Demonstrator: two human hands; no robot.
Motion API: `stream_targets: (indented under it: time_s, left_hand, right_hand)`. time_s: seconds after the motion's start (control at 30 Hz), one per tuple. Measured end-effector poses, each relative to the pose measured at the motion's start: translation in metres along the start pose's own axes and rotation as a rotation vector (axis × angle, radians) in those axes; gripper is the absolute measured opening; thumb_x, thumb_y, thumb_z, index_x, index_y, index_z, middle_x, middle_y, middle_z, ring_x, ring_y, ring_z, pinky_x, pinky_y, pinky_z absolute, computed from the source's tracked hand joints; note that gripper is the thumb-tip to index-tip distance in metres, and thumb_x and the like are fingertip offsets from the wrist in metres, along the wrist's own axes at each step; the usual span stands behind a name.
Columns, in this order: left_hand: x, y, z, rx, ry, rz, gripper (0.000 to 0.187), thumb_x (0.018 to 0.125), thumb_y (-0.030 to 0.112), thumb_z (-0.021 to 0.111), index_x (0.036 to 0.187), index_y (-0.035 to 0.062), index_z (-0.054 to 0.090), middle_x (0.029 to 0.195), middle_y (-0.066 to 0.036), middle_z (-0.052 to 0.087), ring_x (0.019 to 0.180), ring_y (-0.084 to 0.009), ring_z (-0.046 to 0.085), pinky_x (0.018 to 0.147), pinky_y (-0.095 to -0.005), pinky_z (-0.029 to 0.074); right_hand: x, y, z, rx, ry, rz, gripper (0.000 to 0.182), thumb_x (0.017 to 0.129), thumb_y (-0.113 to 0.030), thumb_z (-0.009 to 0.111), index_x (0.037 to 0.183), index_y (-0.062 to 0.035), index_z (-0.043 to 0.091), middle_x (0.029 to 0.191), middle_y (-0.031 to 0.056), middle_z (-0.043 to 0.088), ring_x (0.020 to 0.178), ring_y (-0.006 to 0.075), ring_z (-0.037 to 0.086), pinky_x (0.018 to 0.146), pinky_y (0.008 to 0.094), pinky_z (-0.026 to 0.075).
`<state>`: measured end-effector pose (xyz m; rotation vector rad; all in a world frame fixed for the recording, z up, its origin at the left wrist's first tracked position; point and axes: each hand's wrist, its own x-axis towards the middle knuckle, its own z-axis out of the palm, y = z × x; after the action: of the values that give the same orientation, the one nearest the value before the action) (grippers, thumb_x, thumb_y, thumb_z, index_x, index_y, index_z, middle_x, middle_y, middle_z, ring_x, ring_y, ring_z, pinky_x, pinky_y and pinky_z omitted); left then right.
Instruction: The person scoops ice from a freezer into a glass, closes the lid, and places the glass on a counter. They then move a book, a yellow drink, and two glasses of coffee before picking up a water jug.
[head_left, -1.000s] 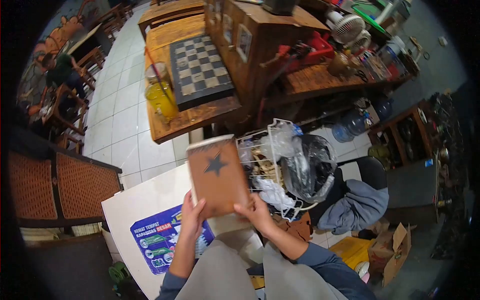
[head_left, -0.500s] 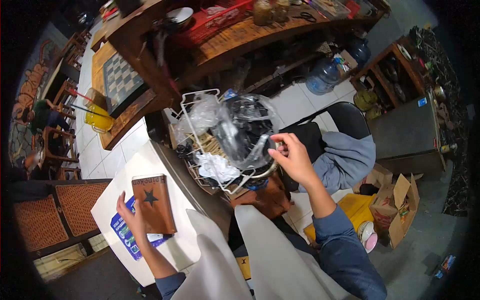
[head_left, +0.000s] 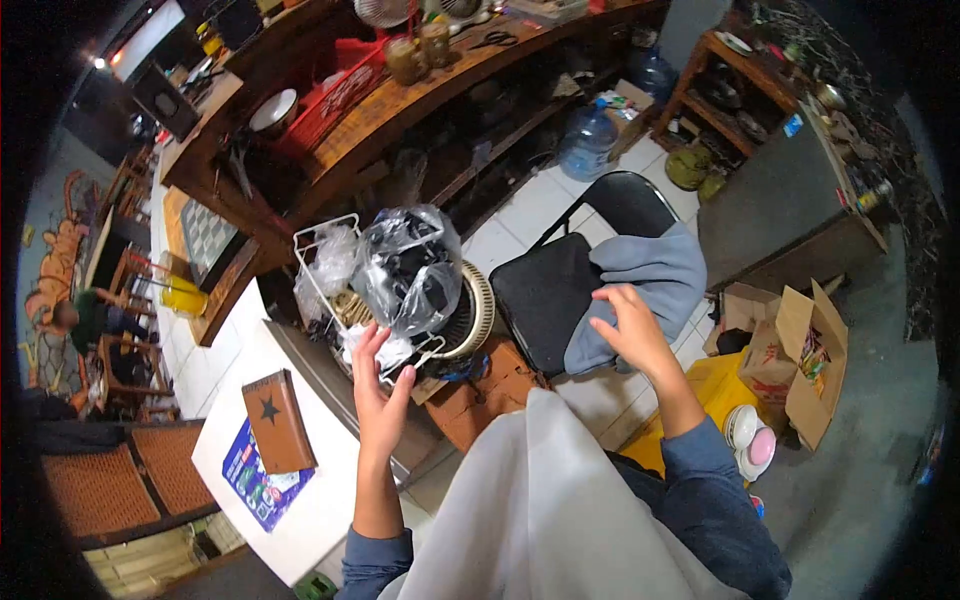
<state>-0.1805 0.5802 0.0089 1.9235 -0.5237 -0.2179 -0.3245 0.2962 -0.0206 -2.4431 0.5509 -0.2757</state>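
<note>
My left hand [head_left: 380, 400] is raised with thumb and fingers apart, in front of a white wire rack [head_left: 322, 222]. In and around that rack are a clear plastic bag [head_left: 410, 265] with dark contents and a crumpled white bag [head_left: 388, 350]. Behind the clear bag shows a round beige grille [head_left: 482, 310]. Over the edge of a black folding chair [head_left: 545, 295], my right hand [head_left: 637, 335] hovers with loosely spread fingers, nearest to a grey garment [head_left: 650, 265] draped there. Neither hand holds anything.
On the white table [head_left: 225, 400] lie a brown box with a star [head_left: 280, 425] and a blue printed packet [head_left: 258, 480]. A cardboard box [head_left: 810, 370], bowls [head_left: 755, 455] and a water jug [head_left: 588, 145] stand right. A seated person [head_left: 95, 320] is far left.
My left hand has moved right, away from the brown box, toward the rack. The right hand has left the clear bag and now hangs near the garment. The view has shifted.
</note>
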Motion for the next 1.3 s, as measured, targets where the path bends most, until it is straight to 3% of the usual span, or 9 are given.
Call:
stream_targets:
  time_s: [0.07,0.2,0.27,0.53,0.73,0.87,1.0,1.2,1.3]
  left_hand:
    - [-0.008,-0.029,0.006,-0.324,-0.053,-0.071,0.048,0.071,0.008,0.051,0.115,0.0015,0.033,0.125,-0.013,0.025,0.117,-0.0213,0.021,0.095,-0.0317,0.016]
    - [-0.033,-0.019,0.011,-0.338,-0.012,-0.162,0.051,0.073,0.005,0.049,0.119,-0.0007,0.028,0.126,-0.013,0.024,0.118,-0.0192,0.02,0.096,-0.0288,0.013]
    - [-0.036,-0.007,0.012,-0.358,0.003,-0.112,0.051,0.073,0.006,0.049,0.119,-0.0001,0.029,0.126,-0.012,0.024,0.118,-0.0193,0.02,0.096,-0.0291,0.013]
    - [0.051,0.032,0.034,-0.343,0.008,0.078,0.046,0.074,0.006,0.047,0.117,0.0026,0.033,0.125,-0.01,0.027,0.117,-0.0197,0.021,0.095,-0.0296,0.017]
    - [0.211,0.038,0.088,-0.219,0.035,0.013,0.045,0.074,0.017,0.05,0.116,0.01,0.037,0.115,-0.005,0.039,0.102,-0.018,0.039,0.085,-0.029,0.03]
    - [0.333,0.015,0.116,-0.177,0.163,-0.169,0.043,0.071,0.014,0.053,0.111,0.0048,0.042,0.106,-0.01,0.048,0.1,-0.0207,0.043,0.086,-0.0275,0.03]
    - [0.43,-0.02,0.14,-0.179,0.442,-0.229,0.048,0.073,0.017,0.051,0.114,-0.0013,0.034,0.114,-0.015,0.04,0.105,-0.0219,0.039,0.087,-0.0283,0.03]
    - [0.518,-0.042,0.163,-0.168,0.392,-0.391,0.051,0.075,0.026,0.048,0.119,0.0099,0.027,0.109,-0.008,0.041,0.092,-0.0201,0.041,0.072,-0.0384,0.038]
    - [0.574,-0.089,0.16,-0.094,0.367,-0.29,0.049,0.075,0.02,0.045,0.119,0.0102,0.028,0.092,-0.009,0.046,0.081,-0.0184,0.044,0.062,-0.0375,0.041]
  right_hand:
    - [-0.023,0.003,-0.011,-0.039,-0.053,0.053,0.031,0.066,-0.016,0.057,0.094,-0.0063,0.046,0.091,0.0133,0.044,0.086,0.0305,0.046,0.071,0.0357,0.039]
    - [-0.053,0.014,-0.027,-0.099,-0.159,0.001,0.033,0.065,-0.015,0.058,0.094,-0.0058,0.048,0.087,0.0121,0.046,0.074,0.0238,0.048,0.067,0.0312,0.04]
    - [-0.054,0.02,-0.037,-0.051,-0.182,0.008,0.032,0.066,-0.017,0.057,0.095,-0.0071,0.046,0.092,0.0136,0.045,0.085,0.0305,0.047,0.072,0.0349,0.039]
    - [0.014,0.033,-0.048,0.042,-0.104,-0.061,0.028,0.066,-0.016,0.057,0.091,-0.0063,0.049,0.089,0.0106,0.049,0.079,0.0251,0.049,0.07,0.0317,0.041]
    - [0.199,0.079,-0.031,0.309,-0.269,-0.092,0.022,0.068,-0.012,0.057,0.087,-0.0025,0.054,0.082,0.0086,0.054,0.065,0.0117,0.052,0.06,0.0243,0.042]
    - [0.358,0.089,0.025,0.284,-0.118,-0.286,0.022,0.067,-0.017,0.057,0.085,-0.0051,0.054,0.084,0.01,0.054,0.072,0.0183,0.053,0.065,0.0279,0.043]
    - [0.491,0.065,0.075,0.327,0.03,-0.404,0.024,0.068,-0.02,0.056,0.085,-0.0041,0.053,0.087,0.0133,0.053,0.083,0.0288,0.05,0.074,0.0342,0.039]
    - [0.612,0.02,0.117,0.529,0.106,-0.295,0.041,0.072,-0.029,0.052,0.101,-0.0007,0.045,0.095,0.0174,0.051,0.09,0.0307,0.048,0.078,0.0338,0.036]
    - [0.645,0.007,0.132,0.789,-0.038,-0.118,0.046,0.073,-0.036,0.05,0.099,0.0014,0.044,0.086,0.0168,0.053,0.075,0.0268,0.053,0.064,0.0337,0.043]
